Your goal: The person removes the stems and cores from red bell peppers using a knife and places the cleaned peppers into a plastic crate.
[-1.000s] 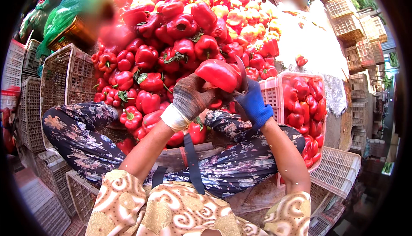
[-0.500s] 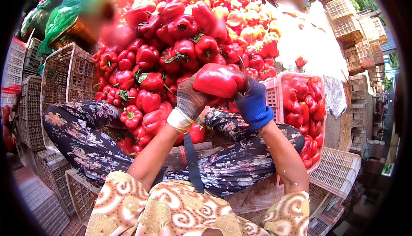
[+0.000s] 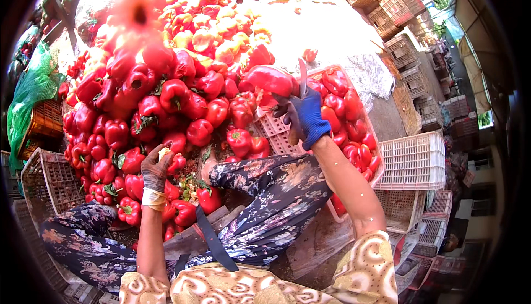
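My right hand [image 3: 304, 117], in a blue glove with dark fingers, grips a knife [image 3: 303, 76] with its blade pointing up. A large red bell pepper [image 3: 270, 80] rests against the same hand's fingers, above the near-left edge of a pink crate [image 3: 371, 132] full of red peppers. Down at the left, my left hand [image 3: 155, 170], in a worn grey-brown glove, has its fingers drawn together. A small pale bit shows at their tips, too small to name. Beside that hand lies the big heap of red bell peppers [image 3: 116, 134], some with green leaves.
Green and pale scraps [image 3: 191, 189] litter the ground between my legs. An old plastic crate [image 3: 37, 182] stands at the left, near a green net [image 3: 32, 97]. Pale crates [image 3: 410, 163] are stacked at the right, more [image 3: 381, 22] at the far right.
My left hand has let go of the pepper and moved down left to the heap's near edge. My right hand keeps the knife and pepper, now beside the pink crate. The view has turned right.
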Motion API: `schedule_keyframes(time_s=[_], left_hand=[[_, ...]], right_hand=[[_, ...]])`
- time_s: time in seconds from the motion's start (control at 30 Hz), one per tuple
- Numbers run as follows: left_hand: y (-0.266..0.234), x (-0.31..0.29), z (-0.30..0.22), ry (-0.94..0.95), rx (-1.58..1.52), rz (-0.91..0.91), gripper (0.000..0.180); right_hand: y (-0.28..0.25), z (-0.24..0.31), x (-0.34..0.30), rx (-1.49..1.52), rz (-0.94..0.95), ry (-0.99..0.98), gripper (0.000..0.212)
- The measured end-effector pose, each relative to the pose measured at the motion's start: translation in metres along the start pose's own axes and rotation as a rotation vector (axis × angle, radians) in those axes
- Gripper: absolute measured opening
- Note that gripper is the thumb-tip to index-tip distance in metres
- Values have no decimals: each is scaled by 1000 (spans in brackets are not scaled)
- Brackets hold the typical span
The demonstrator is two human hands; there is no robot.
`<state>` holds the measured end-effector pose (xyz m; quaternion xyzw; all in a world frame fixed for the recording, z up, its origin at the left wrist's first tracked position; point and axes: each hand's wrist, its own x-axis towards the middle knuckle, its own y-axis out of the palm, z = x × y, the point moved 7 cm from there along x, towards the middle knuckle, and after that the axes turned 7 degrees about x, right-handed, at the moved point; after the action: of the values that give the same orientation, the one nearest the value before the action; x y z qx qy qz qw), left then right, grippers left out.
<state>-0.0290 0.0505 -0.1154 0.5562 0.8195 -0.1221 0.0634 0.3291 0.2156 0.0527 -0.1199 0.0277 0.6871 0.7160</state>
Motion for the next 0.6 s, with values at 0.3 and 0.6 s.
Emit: schedule_keyframes(time_s=[0.3,0.6], left_hand=[[12,-5,43,-109,-18,45,41],[4,0,46,-95,40,18,41]], right_hand=[[-170,2,73,-863,-563,-487,58],[-163,-4,97,-1305,55,78,61]])
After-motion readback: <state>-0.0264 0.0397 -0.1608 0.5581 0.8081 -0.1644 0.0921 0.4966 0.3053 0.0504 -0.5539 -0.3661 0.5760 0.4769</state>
